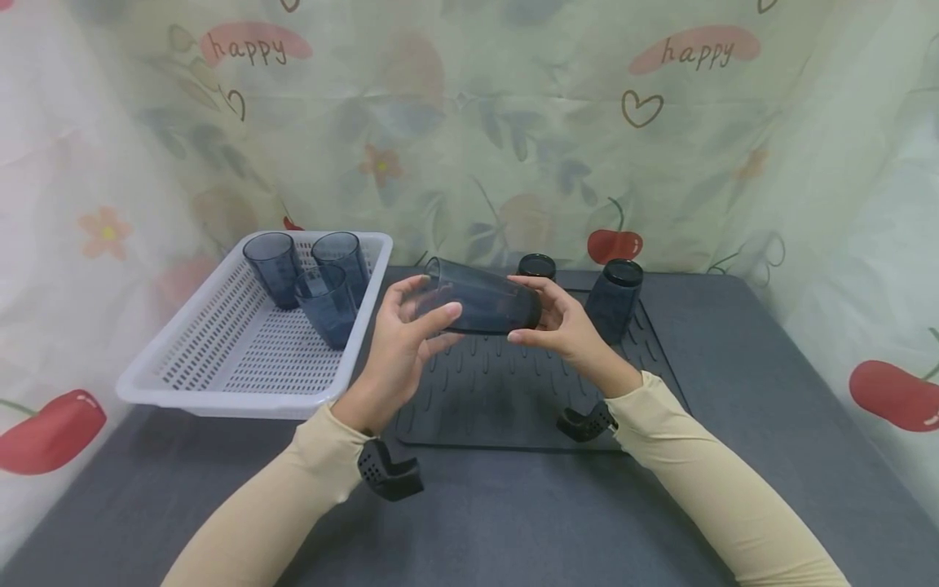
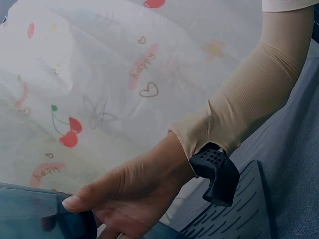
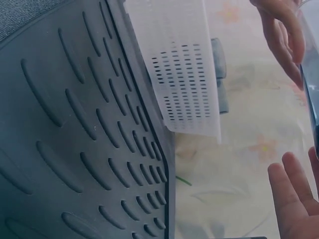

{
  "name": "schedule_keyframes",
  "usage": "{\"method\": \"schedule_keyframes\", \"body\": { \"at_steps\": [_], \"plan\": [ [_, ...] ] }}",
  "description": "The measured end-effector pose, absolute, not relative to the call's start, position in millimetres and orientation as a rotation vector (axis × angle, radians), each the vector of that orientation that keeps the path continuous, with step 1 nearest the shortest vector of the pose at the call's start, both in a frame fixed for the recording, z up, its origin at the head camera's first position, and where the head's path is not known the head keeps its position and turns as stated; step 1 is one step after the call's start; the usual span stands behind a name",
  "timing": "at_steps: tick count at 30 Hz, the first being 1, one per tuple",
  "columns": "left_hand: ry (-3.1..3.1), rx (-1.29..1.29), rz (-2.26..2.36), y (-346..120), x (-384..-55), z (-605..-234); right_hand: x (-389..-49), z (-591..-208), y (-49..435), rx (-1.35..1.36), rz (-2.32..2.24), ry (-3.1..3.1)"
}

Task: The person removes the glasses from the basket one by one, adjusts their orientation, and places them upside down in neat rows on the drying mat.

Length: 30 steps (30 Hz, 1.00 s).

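Note:
Both hands hold a dark blue-tinted drinking glass (image 1: pixel 480 300) on its side above the mat, its mouth to the left and its thick base to the right. My left hand (image 1: pixel 405 326) grips the mouth end, thumb across the near side. At the base end, my right hand (image 1: pixel 563 322) holds the glass between thumb and fingers. The left wrist view shows the right hand (image 2: pixel 134 196) by the dark base of the glass (image 2: pixel 45 211). In the right wrist view, fingers of the left hand (image 3: pixel 281 32) touch the glass (image 3: pixel 313 84) near its rim.
A white perforated basket (image 1: pixel 220 399) at the left holds three upright blue glasses (image 1: pixel 330 310). Two more glasses stand upside down on the ridged dark drying mat (image 1: pixel 484 416), one at the back (image 1: pixel 537 266) and one at the right (image 1: pixel 614 302). A patterned curtain (image 1: pixel 462 163) hangs behind the grey table.

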State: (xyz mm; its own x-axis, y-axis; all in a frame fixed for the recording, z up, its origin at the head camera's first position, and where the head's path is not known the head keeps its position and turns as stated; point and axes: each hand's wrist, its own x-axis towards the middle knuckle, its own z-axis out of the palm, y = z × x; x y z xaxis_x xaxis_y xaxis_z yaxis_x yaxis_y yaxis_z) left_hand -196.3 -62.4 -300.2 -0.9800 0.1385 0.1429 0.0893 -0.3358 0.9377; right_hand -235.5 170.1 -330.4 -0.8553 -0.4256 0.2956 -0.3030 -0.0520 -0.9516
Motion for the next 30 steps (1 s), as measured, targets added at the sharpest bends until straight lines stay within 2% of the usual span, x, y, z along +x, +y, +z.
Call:
{"method": "schedule_keyframes", "body": {
  "at_steps": [15, 30],
  "plan": [
    [1.776, 0.305, 2.512, -60.1, -197.4, -300.1, -232.8, -331.1, 172.8, -0.771, -2.097, 2.113],
    [1.879, 0.389, 2.181, -76.0, -202.4, -300.0, -232.3, -329.9, 182.2, -0.835, -2.175, 2.068]
  ]
}}
